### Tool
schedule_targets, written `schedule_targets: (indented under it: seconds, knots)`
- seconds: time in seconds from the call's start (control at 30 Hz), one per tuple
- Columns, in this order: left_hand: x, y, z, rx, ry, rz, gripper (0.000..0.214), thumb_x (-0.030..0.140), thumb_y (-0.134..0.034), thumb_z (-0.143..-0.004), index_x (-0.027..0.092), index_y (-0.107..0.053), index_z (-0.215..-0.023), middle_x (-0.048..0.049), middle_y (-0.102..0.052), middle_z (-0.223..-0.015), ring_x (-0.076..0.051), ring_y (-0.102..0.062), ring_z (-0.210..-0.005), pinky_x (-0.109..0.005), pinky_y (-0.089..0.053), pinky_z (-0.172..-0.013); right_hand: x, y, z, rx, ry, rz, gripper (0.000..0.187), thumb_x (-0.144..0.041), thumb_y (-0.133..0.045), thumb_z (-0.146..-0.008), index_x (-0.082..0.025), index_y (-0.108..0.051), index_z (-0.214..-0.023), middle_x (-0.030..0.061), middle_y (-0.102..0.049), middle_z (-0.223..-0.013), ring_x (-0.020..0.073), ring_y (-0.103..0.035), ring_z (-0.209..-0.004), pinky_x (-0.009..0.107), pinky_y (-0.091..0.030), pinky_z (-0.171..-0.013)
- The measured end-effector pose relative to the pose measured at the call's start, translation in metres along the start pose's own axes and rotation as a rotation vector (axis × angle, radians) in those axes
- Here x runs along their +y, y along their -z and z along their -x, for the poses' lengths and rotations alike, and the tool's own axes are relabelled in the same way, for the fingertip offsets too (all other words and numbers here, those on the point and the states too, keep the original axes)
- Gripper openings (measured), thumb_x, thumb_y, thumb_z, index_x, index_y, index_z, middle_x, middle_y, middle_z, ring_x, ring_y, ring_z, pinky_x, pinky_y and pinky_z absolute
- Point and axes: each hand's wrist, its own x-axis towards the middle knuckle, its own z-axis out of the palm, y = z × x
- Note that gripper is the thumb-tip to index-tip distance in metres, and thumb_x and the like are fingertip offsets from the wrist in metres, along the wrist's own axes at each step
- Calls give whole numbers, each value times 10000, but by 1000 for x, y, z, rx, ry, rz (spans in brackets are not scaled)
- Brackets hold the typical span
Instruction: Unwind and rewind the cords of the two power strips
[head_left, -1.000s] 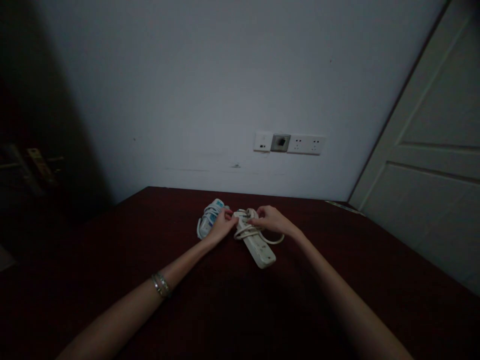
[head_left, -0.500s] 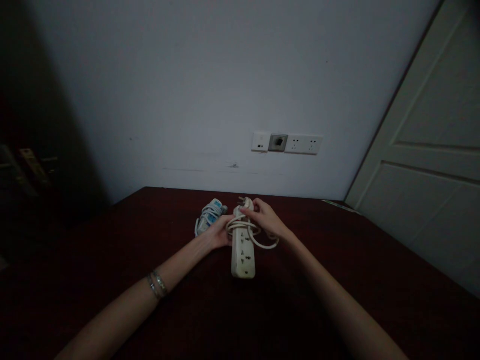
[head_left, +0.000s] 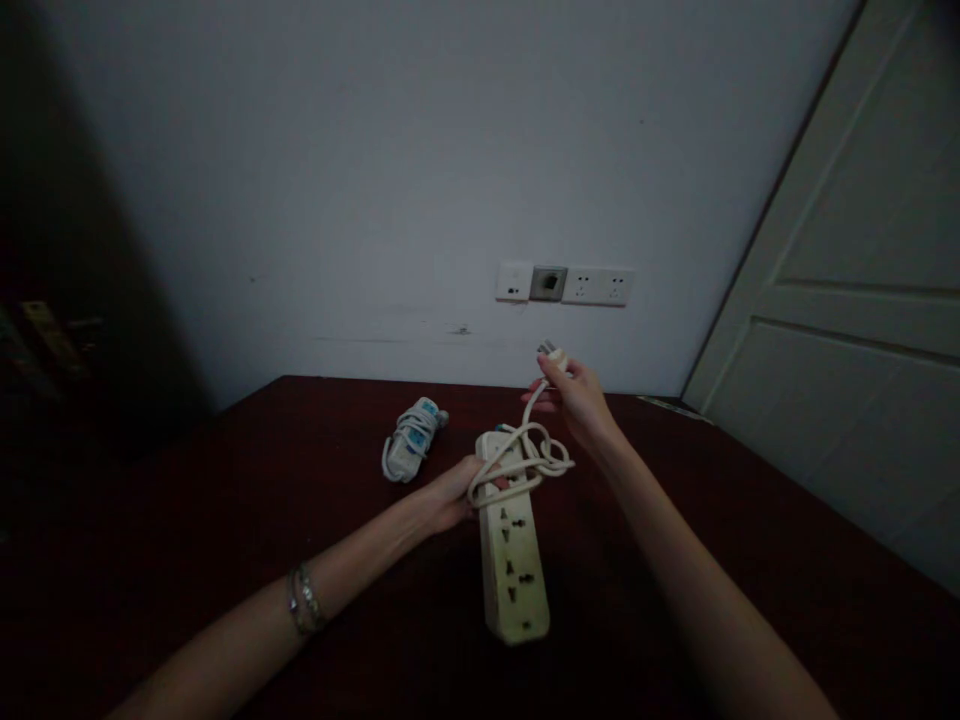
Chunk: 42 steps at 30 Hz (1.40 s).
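A cream power strip (head_left: 510, 555) is lifted above the dark red table (head_left: 225, 520), its cord (head_left: 529, 455) looped around its far end. My left hand (head_left: 450, 492) grips the strip's far end from the left side. My right hand (head_left: 581, 400) is raised toward the wall and pinches the strip's plug (head_left: 551, 353), the cord trailing down from it to the loops. A second, smaller white and blue power strip (head_left: 411, 445) with its cord wrapped round it lies on the table to the left, untouched.
A row of wall sockets and a switch (head_left: 564, 284) sits on the white wall above the table's far edge. A white panelled door (head_left: 862, 330) stands at the right. Dark furniture (head_left: 45, 350) fills the left side.
The power strip has been lifted and pulled toward me. My right hand drew the plug off the coil and raised it up toward the wall, unwinding some cord.
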Motion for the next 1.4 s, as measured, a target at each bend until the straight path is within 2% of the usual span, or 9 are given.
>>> schedule_targets:
  seconds: [0.13, 0.23, 0.37, 0.47, 0.57, 0.77, 0.97, 1.23, 1.4]
  knots:
    - [10, -18, 17, -5, -134, -58, 328, 63, -580, -495, 124, -669, -805, -21, -650, -744, -130, -557, -675, -220, -404, -615, -4, 31, -17, 218, 161, -2, 376, -374, -727, -625, -199, -406, -711, -49, -572, -451, 137, -578, -363, 188, -460, -313]
    - [10, -28, 25, -29, -169, -63, 371, 73, -594, -515, 135, -679, -871, -37, -670, -842, -157, -576, -769, -233, -414, -659, -1, 54, -28, 319, 235, 5, 411, -331, -753, -586, -206, -366, -647, -48, -563, -414, 134, -559, -337, 170, -422, -274]
    - [5, -36, 27, 22, -129, -20, 240, 96, -550, -567, 127, -675, -770, -20, -647, -697, -117, -550, -617, -216, -405, -579, 2, 75, -36, 401, 223, -31, 402, -280, -758, -575, -207, -366, -625, -47, -553, -389, 134, -547, -328, 155, -378, -242]
    - [6, -42, 29, -1, -147, 89, 237, 126, -529, -589, 113, -675, -776, -42, -646, -692, -139, -581, -650, -243, -440, -637, 3, 85, -38, 465, 142, -92, 336, -235, -752, -585, -186, -420, -613, -34, -559, -399, 114, -531, -322, 142, -369, -240]
    - [7, -47, 31, 13, -190, 232, 285, 172, -558, -624, 103, -675, -875, -76, -671, -802, -186, -616, -770, -296, -461, -748, 5, 92, -39, 500, 89, -201, 252, -185, -730, -612, -156, -480, -619, -31, -562, -420, 79, -501, -313, 118, -345, -235]
    - [9, -43, 26, 118, -365, 379, 251, 295, -658, -693, 115, -669, -868, -66, -675, -869, -164, -610, -783, -283, -460, -779, 5, 104, -45, 607, 122, -310, 195, -119, -649, -693, -160, -464, -647, -87, -504, -431, 41, -487, -342, 94, -401, -305]
    - [14, -43, 32, 125, -428, 359, 206, 180, -651, -608, 105, -663, -799, -49, -655, -773, -148, -585, -688, -254, -455, -657, 13, 111, -49, 633, 92, -318, 233, -130, -680, -670, -160, -452, -632, -75, -517, -464, 45, -492, -351, 93, -389, -297]
    - [12, -53, 40, -20, -465, 273, 381, 62, -668, -533, 124, -634, -907, -56, -661, -832, -175, -591, -770, -295, -450, -740, 27, 124, -49, 707, 18, -297, 187, -90, -687, -630, -143, -509, -651, -58, -532, -475, 48, -469, -325, 95, -339, -246]
    - [16, -45, 38, -153, -416, 209, 434, 53, -680, -492, 121, -623, -917, -75, -669, -870, -194, -599, -800, -312, -440, -774, 26, 120, -50, 678, -18, -327, 190, -65, -674, -640, -152, -506, -652, -68, -522, -480, 36, -445, -326, 90, -348, -246]
